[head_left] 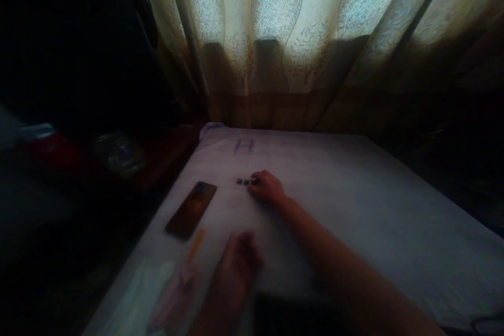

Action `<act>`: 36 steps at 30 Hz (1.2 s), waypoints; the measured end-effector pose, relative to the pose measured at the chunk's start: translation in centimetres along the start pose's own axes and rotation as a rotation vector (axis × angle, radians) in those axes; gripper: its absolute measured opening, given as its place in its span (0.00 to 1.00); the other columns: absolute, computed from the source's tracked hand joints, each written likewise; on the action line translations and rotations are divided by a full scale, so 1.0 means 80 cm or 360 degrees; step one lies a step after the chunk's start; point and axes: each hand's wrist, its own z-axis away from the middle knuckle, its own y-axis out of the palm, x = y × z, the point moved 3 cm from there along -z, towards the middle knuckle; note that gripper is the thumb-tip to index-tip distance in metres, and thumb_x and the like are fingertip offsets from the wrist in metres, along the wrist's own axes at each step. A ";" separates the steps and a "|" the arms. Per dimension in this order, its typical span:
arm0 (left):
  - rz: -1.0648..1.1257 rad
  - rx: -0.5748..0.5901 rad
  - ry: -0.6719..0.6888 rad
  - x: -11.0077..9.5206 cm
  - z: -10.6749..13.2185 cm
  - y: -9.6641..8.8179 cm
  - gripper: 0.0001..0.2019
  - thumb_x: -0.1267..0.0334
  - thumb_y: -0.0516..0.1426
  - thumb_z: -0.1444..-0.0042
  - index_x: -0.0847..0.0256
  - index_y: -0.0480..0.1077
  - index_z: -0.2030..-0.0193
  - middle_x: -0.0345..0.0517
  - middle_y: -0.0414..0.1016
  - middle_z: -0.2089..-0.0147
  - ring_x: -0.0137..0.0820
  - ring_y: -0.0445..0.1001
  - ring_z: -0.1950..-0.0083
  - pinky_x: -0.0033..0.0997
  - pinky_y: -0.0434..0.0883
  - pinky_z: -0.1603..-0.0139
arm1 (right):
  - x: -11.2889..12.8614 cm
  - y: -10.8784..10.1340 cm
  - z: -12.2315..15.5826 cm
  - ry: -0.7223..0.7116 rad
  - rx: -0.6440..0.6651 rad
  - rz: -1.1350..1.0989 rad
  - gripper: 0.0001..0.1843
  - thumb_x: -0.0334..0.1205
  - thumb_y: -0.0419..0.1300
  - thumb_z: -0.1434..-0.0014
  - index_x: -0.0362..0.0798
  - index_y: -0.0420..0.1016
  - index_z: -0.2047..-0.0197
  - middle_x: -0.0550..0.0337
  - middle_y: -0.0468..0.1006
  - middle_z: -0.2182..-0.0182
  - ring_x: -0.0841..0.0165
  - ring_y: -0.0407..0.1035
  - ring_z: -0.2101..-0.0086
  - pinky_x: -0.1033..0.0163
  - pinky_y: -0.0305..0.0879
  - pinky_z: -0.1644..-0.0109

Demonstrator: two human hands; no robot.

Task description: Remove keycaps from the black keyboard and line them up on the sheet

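Right hand (pixel 270 187) pinches a small dark squarish block (pixel 254 181); a slip could jostle two matching blocks (pixel 243 182) alongside. Left hand (pixel 241 257) half-curled, contents unclear.

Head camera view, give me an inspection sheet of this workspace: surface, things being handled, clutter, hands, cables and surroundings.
Surface: pale, cloth-covered flat surface, with a dark H-shaped mark towards the far edge.
Things being handled: small dark squarish pieces in a short row; the right end is partly hidden by fingers.
Clutter: brown rectangular phone, back up; thin orange strip; crumpled pinkish translucent wrapper, blurred.
Hands: right hand at the row's right end, grip unclear; left hand loosely curled nearer the camera, contents unclear.
Cables: dark curved line at lower right, possibly a cable.
Surroundings: cream patterned curtain behind, backlit; sides very dark.
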 end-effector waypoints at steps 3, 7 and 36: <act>0.0005 0.0003 0.0013 0.001 -0.002 0.000 0.17 0.65 0.46 0.33 0.69 0.74 0.64 0.44 0.74 0.74 0.27 0.74 0.74 0.28 0.73 0.69 | 0.004 0.003 -0.002 -0.0033 -0.0016 0.0012 0.21 0.46 0.61 0.43 0.51 0.75 0.47 0.52 0.74 0.51 0.61 0.69 0.53 0.62 0.62 0.54; 0.0008 -0.0051 -0.0005 0.003 -0.007 -0.002 0.17 0.64 0.46 0.33 0.68 0.74 0.64 0.43 0.74 0.75 0.27 0.74 0.76 0.29 0.73 0.70 | 0.006 0.007 -0.006 -0.0058 -0.0006 0.0027 0.16 0.46 0.61 0.41 0.53 0.78 0.50 0.54 0.75 0.54 0.62 0.70 0.55 0.63 0.62 0.56; 0.0010 -0.0050 -0.0017 -0.001 -0.001 0.005 0.18 0.65 0.45 0.33 0.68 0.74 0.66 0.44 0.73 0.76 0.27 0.73 0.76 0.27 0.72 0.71 | -0.013 0.002 -0.008 -0.0095 0.0049 0.0042 0.10 0.39 0.58 0.38 0.48 0.79 0.56 0.53 0.77 0.56 0.64 0.71 0.55 0.61 0.63 0.51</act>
